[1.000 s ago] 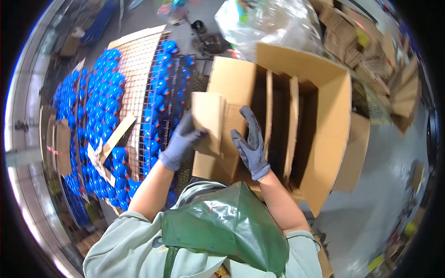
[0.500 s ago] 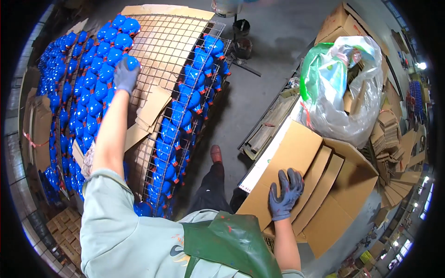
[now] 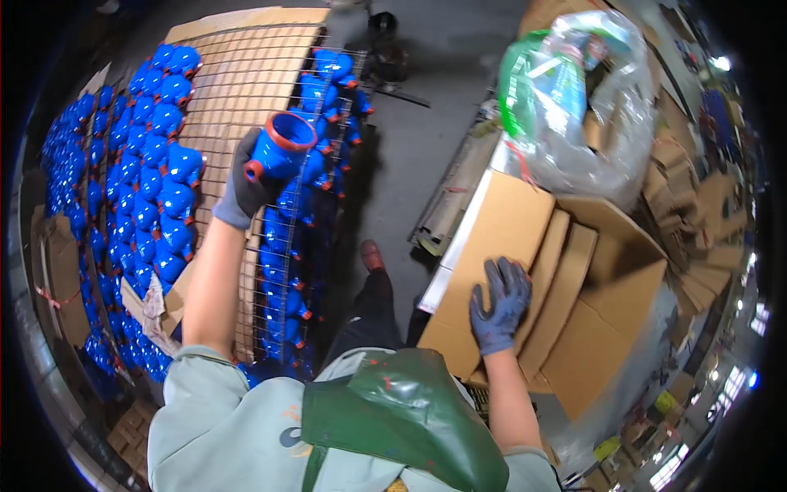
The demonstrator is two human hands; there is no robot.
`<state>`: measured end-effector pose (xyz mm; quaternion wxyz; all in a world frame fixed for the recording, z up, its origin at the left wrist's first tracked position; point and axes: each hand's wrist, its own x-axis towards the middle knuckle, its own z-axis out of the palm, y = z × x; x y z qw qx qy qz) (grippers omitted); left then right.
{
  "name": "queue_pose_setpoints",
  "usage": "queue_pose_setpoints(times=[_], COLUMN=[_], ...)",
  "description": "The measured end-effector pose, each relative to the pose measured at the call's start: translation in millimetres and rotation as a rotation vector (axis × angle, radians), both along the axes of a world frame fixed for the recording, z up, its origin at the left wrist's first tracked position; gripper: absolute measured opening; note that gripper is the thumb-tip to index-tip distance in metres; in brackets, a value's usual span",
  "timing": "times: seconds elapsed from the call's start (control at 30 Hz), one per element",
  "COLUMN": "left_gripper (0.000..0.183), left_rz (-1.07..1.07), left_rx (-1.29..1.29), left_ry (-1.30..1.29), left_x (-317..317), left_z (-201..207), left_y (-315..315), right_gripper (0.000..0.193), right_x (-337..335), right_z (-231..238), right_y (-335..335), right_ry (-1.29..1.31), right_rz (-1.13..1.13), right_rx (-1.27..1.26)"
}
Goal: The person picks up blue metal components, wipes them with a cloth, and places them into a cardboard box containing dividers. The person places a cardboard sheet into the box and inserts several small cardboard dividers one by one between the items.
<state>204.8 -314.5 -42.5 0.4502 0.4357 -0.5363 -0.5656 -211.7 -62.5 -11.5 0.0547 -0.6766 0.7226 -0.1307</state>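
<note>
One blue fitting is gripped in the left hand, its gloved fingers curled round the far side, while the right hand lies palm down with fingers parted, holding nothing, on a cardboard panel of an open box. From the right hand the fitting lies at ten o'clock, well apart; from the left hand the box lies at about four o'clock, so the right is much the nearer hand to it. The fitting is tilted, its wide mouth leaning toward one o'clock and facing upward; the glove hides too much to tell its full long axis. The box's cardboard dividers slant from seven to one o'clock, just beside the right hand at three o'clock.

The fitting is rounded and glossy, with an orange-red ring at the mouth and a small red port at its seven o'clock. Both gloves look dull grey, the cardboard matt and tan.

At nine o'clock from the left hand, rows of shiny blue pieces stand beside bare wire mesh over flat board. At one o'clock from the right hand sits a crinkled, clear plastic bag; at three, beyond the box, flattened cardboard is stacked. A smooth green apron lies at seven o'clock.
</note>
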Motion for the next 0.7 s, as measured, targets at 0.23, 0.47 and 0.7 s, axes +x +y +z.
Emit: queue_pose_setpoints(times=[0.23,0.47,0.7], left_gripper=[0.058,0.033,0.045], left_rz=[-0.314,-1.384,-1.574], left_rx=[0.491,-0.507,-1.032], left_ry=[0.199,-0.713,-1.78], left_x=[-245.8,-367.5,-466.4], left_z=[116.9,95.7,-101.0], left_y=[134.1,276.4,339.8], right_gripper=[0.078,0.078,0.088], right_x=[-15.4,-145.1,-179.1], right_z=[64.1,-11.1,-34.2], right_y=[-21.9,24.9,33.9], right_ry=[-1.582,-2.823,-1.018], right_rz=[-0.19,-0.063,-0.248], right_rx=[-0.115,-0.029,-0.047])
